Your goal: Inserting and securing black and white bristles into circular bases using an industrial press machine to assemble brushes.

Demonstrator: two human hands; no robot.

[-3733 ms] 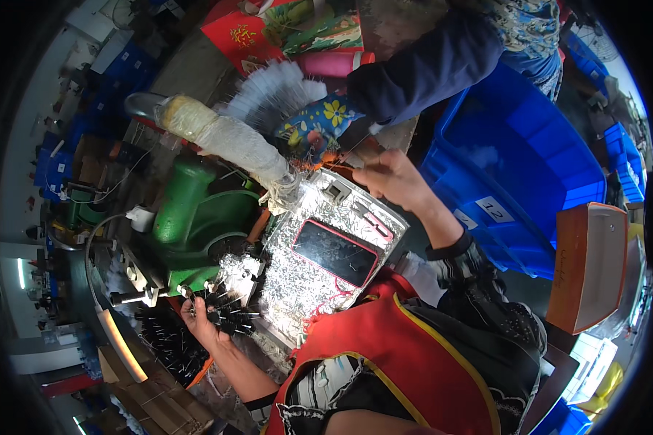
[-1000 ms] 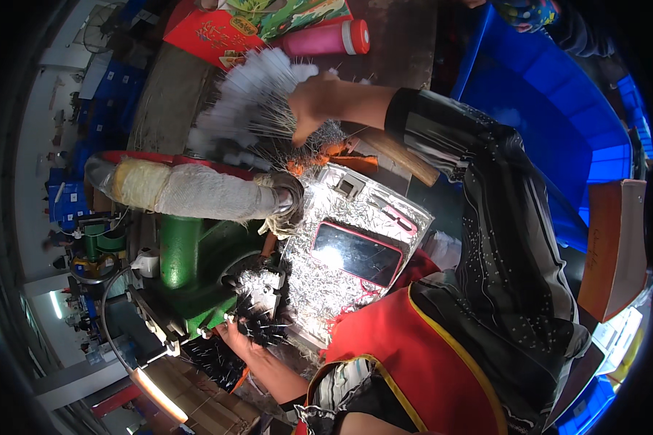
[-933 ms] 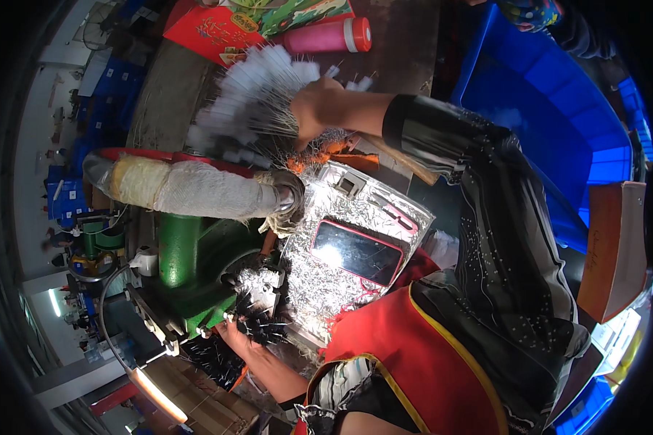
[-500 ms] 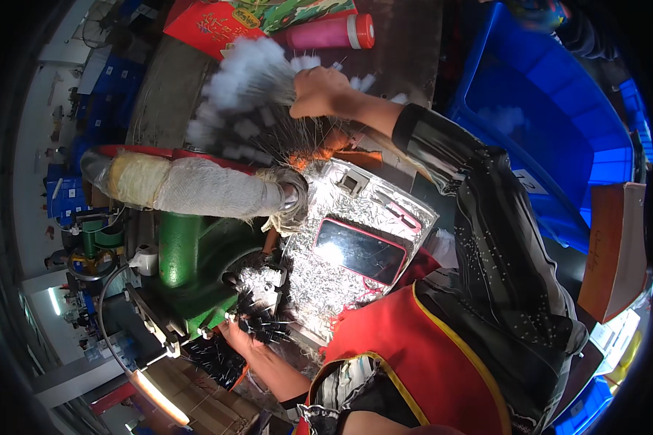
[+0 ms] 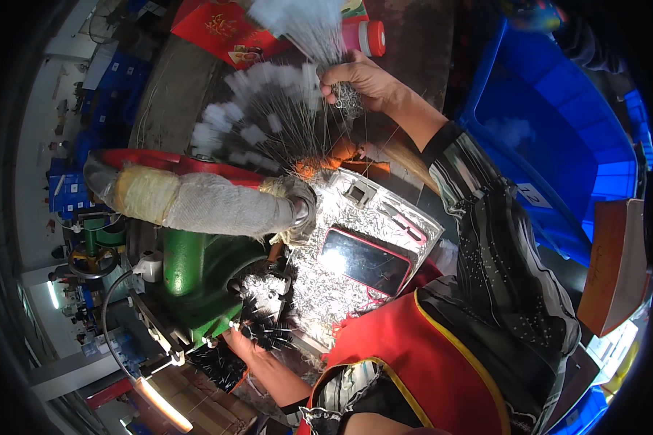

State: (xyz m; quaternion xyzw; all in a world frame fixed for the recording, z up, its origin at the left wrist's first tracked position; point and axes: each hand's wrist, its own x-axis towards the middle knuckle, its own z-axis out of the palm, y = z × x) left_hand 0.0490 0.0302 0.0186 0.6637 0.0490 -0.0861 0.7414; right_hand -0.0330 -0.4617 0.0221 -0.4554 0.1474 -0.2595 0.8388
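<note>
My right hand (image 5: 363,81) is closed around a bunch of thin wire brushes (image 5: 319,36), white bristled heads up and small wire loops hanging below the fist. Just left of it, more white-headed wire brushes (image 5: 257,109) stand fanned out, partly blurred, near an orange cloth (image 5: 341,154). At the lower left, my left hand (image 5: 250,355) is beside black bristled pieces (image 5: 268,330) at the green machine (image 5: 185,264); its fingers are mostly hidden. Next to the machine, a metal tray (image 5: 312,283) covered in shiny scraps bears a red-cased phone (image 5: 366,261) and red-handled snips (image 5: 406,226).
A cloth-wrapped, red-backed machine arm (image 5: 210,203) crosses left of the tray. Large blue bins (image 5: 486,94) and a brown carton (image 5: 613,254) stand at right. A red bag (image 5: 221,25) and a pink bottle (image 5: 366,38) lie at the far side. A lit lamp (image 5: 159,402) hangs lower left.
My right hand has risen and moved right, lifting a bunch of white-headed wire brushes away from the others. My left hand stays near the black bristled pieces. The view has shifted slightly.
</note>
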